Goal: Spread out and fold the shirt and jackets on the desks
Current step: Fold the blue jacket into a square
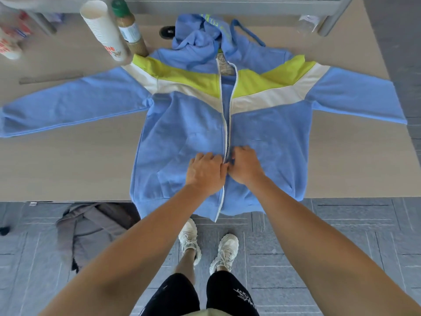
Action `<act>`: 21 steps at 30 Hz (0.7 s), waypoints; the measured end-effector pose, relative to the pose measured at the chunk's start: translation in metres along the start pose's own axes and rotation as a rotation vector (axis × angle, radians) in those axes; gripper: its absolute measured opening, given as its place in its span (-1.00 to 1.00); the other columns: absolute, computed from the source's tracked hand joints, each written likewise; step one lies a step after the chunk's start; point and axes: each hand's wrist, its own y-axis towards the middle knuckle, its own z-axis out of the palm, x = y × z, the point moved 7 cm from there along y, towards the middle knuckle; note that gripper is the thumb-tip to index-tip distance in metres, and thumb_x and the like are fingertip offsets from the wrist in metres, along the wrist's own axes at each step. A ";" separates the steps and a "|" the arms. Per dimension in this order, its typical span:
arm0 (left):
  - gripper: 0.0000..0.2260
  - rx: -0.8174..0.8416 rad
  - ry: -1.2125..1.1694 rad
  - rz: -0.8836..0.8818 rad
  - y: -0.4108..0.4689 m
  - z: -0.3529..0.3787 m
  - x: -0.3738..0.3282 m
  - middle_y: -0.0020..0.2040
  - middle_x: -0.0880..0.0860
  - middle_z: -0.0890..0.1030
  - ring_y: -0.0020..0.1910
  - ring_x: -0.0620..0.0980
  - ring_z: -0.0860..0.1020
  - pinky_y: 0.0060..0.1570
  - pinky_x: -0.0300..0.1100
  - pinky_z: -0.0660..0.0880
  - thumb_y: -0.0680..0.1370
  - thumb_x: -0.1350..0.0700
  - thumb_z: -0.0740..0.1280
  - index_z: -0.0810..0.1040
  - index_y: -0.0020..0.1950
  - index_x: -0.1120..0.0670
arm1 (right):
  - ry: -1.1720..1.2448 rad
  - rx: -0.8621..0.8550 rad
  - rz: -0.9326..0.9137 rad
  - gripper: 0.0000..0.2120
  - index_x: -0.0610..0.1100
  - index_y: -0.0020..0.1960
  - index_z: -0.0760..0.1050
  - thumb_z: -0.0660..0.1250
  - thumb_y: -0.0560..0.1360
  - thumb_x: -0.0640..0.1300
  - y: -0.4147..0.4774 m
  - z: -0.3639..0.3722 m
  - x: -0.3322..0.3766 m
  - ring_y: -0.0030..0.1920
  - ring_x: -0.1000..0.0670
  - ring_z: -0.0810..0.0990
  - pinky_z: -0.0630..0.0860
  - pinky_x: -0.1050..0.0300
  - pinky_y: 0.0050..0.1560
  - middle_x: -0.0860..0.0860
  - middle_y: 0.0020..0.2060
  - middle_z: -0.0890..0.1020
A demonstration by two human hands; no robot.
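A blue hooded jacket (182, 133) with yellow-green and white chest stripes lies front up on the desk (68, 156), sleeves spread to both sides, hood bunched at the far end. Its hem hangs over the near desk edge. The white zipper (227, 115) runs down the middle and gapes open toward the collar. My left hand (206, 173) and my right hand (245, 165) meet at the zipper low on the jacket's front. Both have curled fingers pinching the fabric edges on either side of the zipper. Whether a zipper pull is between them is hidden.
A stack of white paper cups (103, 30) and a green-capped bottle (129, 28) stand at the far left near the jacket's shoulder. A small black object (167, 31) sits beside the hood. A grey backpack (91, 226) lies on the floor under the desk's near edge.
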 end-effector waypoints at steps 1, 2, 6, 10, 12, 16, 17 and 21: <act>-0.66 0.041 0.066 -0.069 -0.004 0.007 0.011 0.11 0.14 0.54 0.16 0.24 0.46 0.09 0.04 0.39 0.64 -0.13 0.16 0.55 0.10 0.10 | -0.002 -0.005 -0.008 -0.77 -0.18 -0.04 0.50 0.34 0.42 -0.03 -0.002 0.001 0.001 0.12 -0.25 0.50 0.45 0.04 0.00 -0.22 0.05 0.56; -0.61 0.061 0.086 -0.125 -0.010 0.013 0.024 0.18 0.14 0.50 0.20 0.23 0.41 0.15 0.05 0.37 0.63 -0.20 0.15 0.52 0.17 0.09 | 0.003 -0.010 -0.007 -0.74 -0.23 0.02 0.50 0.38 0.44 -0.07 -0.004 0.001 0.001 0.13 -0.25 0.49 0.48 0.02 0.04 -0.22 0.09 0.54; -0.38 0.072 0.076 -0.164 -0.033 0.020 0.055 0.36 0.10 0.34 0.33 0.21 0.27 0.33 0.13 0.29 0.53 -0.38 -0.04 0.37 0.43 -0.05 | -0.035 -0.014 0.009 -0.68 -0.26 0.10 0.46 0.39 0.46 -0.08 -0.007 0.002 0.003 0.22 -0.26 0.44 0.47 -0.03 0.13 -0.22 0.14 0.50; -0.41 0.216 0.165 -0.194 -0.044 0.032 0.083 0.58 0.03 -0.06 0.57 0.13 -0.15 0.49 0.29 -0.16 0.59 -0.36 -0.11 -0.10 0.59 -0.25 | -0.102 -0.047 0.069 -0.68 -0.26 0.17 0.43 0.33 0.54 -0.06 -0.007 0.001 0.011 0.28 -0.26 0.42 0.42 -0.03 0.14 -0.21 0.18 0.52; -0.41 0.271 0.169 -0.205 -0.048 0.036 0.092 0.59 -0.04 -0.25 0.56 0.15 -0.35 0.46 0.33 -0.30 0.58 -0.39 -0.14 -0.30 0.55 -0.32 | -0.120 -0.053 0.095 -0.71 -0.24 0.16 0.41 0.30 0.55 -0.07 -0.008 0.000 0.015 0.24 -0.26 0.47 0.40 -0.01 -0.05 -0.19 0.14 0.56; -0.39 0.333 0.134 -0.209 -0.046 0.036 0.093 0.57 -0.05 -0.33 0.53 0.20 -0.42 0.43 0.37 -0.34 0.57 -0.40 -0.14 -0.34 0.53 -0.33 | 0.011 -0.043 0.191 -0.79 -0.19 0.08 0.42 0.32 0.51 -0.12 -0.014 -0.004 0.008 0.05 -0.23 0.57 0.38 0.07 -0.17 -0.14 -0.01 0.60; -0.39 0.328 0.133 -0.210 -0.046 0.034 0.092 0.57 -0.03 -0.32 0.53 0.21 -0.41 0.42 0.37 -0.34 0.57 -0.40 -0.11 -0.31 0.54 -0.32 | 0.121 -0.057 0.237 -0.81 -0.17 0.04 0.45 0.34 0.49 -0.12 -0.016 -0.008 0.002 -0.02 -0.19 0.59 0.41 0.09 -0.20 -0.10 -0.07 0.61; -0.39 0.138 0.056 -0.105 -0.039 0.020 0.072 0.53 0.09 0.04 0.54 0.32 -0.03 0.45 0.34 0.04 0.55 -0.24 0.19 0.15 0.56 -0.13 | 0.379 -0.093 0.289 -0.90 -0.08 -0.03 0.54 0.38 0.45 -0.12 -0.034 -0.032 -0.008 -0.22 0.03 0.56 0.40 0.23 -0.36 0.08 -0.22 0.60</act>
